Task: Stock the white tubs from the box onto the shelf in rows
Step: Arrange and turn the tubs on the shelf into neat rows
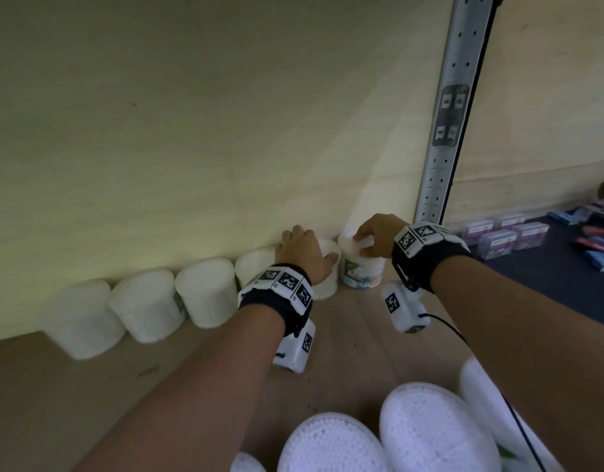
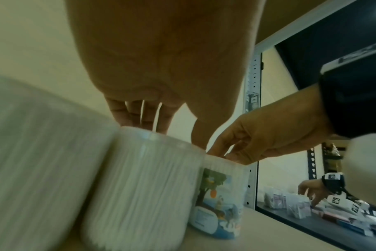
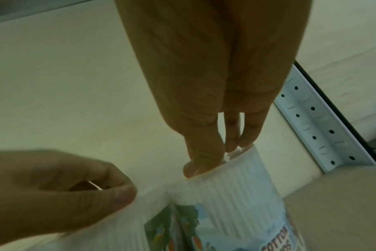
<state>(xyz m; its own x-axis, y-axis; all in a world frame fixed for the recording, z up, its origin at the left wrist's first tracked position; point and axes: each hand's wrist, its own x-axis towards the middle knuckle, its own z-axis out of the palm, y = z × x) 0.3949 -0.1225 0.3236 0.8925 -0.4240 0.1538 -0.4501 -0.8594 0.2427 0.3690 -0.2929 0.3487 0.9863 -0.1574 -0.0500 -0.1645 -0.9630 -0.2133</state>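
1. Six tubs stand in a row along the back wall (image 1: 191, 131) of the shelf (image 1: 345, 335), each touching or just beside the next.
2. Left of the hands, three plain ribbed tubs (image 1: 207, 291) are fully in view and a fourth is half hidden behind the left wrist.
3. The left hand (image 1: 302, 255) sits on top of the fifth tub (image 1: 328, 284), fingers over the far rim and thumb at the near edge, curled round its lid.
4. From the left wrist view this tub (image 2: 140, 186) is upright and touches the tub to its right.
5. The right hand (image 1: 375, 236) grips the end tub (image 1: 362, 270) from above, fingertips (image 3: 204, 159) curled over the lid's edge.
6. The end tub (image 3: 236, 203) carries a colourful label with a tree and the word "COTTON"; it stands at the right end of the row, near the perforated metal post (image 1: 447, 131).
7. Both wrists wear black bands (image 1: 426, 253) with square black-and-white markers.
8. At the bottom of the head view, more white tubs (image 1: 430, 427) lie close together, lids up; the box itself cannot be made out.
9. Beyond the post, small purple and blue packs (image 1: 508, 236) lie on a dark surface.
10. Another person's hand (image 2: 311, 188) with a marker band reaches among those packs.
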